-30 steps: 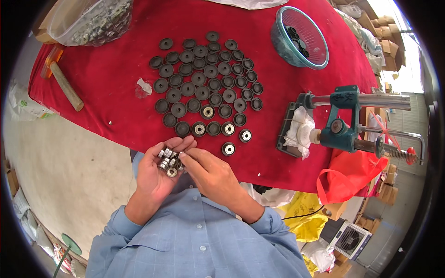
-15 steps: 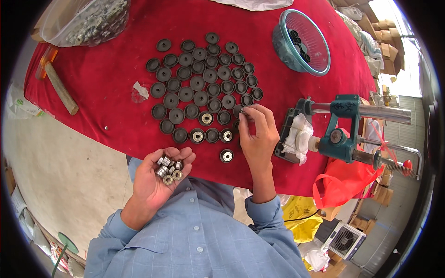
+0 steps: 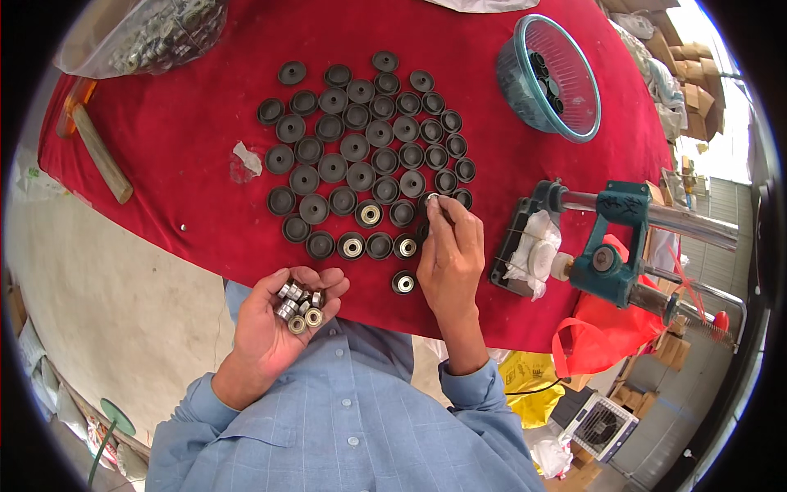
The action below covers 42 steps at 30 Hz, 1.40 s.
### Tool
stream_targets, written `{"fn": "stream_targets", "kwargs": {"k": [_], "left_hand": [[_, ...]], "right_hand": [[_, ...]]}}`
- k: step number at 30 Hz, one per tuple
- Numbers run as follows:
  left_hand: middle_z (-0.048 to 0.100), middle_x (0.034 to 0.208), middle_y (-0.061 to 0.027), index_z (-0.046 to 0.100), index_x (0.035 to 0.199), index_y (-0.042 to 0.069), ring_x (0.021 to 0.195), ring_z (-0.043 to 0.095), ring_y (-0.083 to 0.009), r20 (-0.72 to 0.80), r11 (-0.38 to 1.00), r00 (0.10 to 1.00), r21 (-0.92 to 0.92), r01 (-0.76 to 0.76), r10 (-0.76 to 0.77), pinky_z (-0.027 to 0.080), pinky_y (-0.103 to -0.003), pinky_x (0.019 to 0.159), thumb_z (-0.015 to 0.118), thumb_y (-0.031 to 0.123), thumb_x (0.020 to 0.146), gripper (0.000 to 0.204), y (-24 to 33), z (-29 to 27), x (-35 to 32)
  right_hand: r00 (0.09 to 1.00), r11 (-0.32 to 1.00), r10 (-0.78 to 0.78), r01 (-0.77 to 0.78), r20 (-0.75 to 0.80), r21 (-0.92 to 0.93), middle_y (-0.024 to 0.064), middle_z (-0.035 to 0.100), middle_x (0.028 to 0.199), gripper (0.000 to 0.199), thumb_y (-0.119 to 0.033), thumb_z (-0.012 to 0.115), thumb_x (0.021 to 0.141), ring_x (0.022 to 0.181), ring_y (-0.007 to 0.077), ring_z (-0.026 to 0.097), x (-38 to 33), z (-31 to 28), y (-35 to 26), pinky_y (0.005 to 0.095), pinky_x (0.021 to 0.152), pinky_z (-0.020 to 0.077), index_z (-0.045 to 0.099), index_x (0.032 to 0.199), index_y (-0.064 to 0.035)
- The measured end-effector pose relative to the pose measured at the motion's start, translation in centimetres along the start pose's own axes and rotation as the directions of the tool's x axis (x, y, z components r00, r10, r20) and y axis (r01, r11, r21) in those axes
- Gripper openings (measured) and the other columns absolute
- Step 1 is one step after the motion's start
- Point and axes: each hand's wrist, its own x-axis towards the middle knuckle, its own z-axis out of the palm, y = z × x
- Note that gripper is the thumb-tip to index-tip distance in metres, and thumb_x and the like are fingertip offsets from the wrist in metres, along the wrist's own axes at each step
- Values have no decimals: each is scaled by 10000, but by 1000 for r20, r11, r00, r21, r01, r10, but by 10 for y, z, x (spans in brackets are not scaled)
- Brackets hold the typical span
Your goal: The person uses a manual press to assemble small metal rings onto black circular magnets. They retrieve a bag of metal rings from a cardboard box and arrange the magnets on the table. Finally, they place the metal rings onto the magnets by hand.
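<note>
Right hand [image 3: 449,254] is reaching over the red-covered surface [image 3: 205,205], its fingers [image 3: 434,215] pinching a small silver bearing [image 3: 432,198] over a black round cap [image 3: 426,201] at the right end of the spread, second row from the near edge. Left hand [image 3: 283,316] is cupping palm-up off the near edge, fingers curled loosely around a heap of spare bearings [image 3: 299,305] — holding, not clenching. Four or so caps [image 3: 370,215] in the near rows are already showing a silver centre; most of the others [image 3: 354,148] are lying bare. Judging the step: the bearing is wanting to go in flat and centred in the cap's recess, pressed straight down with a fingertip rather than tipped in — neighbours are touching, so a sideways nudge could be shifting the rows. Keeping the left palm level seems wise; the heap is sitting near the fingertips.
</note>
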Motion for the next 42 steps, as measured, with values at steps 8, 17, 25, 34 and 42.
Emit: {"fn": "stream_targets", "kwargs": {"k": [8,17,25,34,42], "left_hand": [[639,1363,-286,668,1134,-51,1371,563,-417,33,1000,999,2,21,-21,573,-490,1072,453,276,1107,392,2,1,-1],[606,1408,-290,660,1136,-49,1406,533,-417,10,1000,1000,-9,20,-20,547,-485,1112,444,272,1115,387,3,6,-3],[612,1415,-279,668,1112,-37,1421,519,-410,24,999,999,-22,-31,31,508,-509,1143,444,266,1109,377,-1,6,-1],[657,1354,-262,663,1074,-16,1411,525,-400,49,993,993,43,-113,111,439,-534,1189,444,266,1101,358,-6,5,2],[646,1367,-272,656,1118,-56,1412,526,-415,37,999,998,-37,-40,41,498,-496,1161,425,267,1112,397,-3,2,1]], "right_hand": [[1000,996,19,-18,10,-84,126,681,1195,362,72,664,815,1059,314,674,-10,5,-5,424,925,541,743,1168,46],[998,982,58,-52,28,-181,56,734,1185,334,17,658,824,1102,238,662,-9,0,-8,402,980,446,777,1135,-14],[986,854,20,-103,166,511,121,710,1112,356,-6,811,798,948,298,697,-14,-22,-61,386,782,583,735,1144,-46],[952,811,-95,-96,292,577,102,687,1071,299,-15,827,769,871,266,694,-39,-9,-100,364,714,576,740,1053,-47],[988,924,143,-114,-51,365,98,693,981,306,38,828,748,877,270,705,20,-8,-31,356,676,581,698,1006,-60]]}}
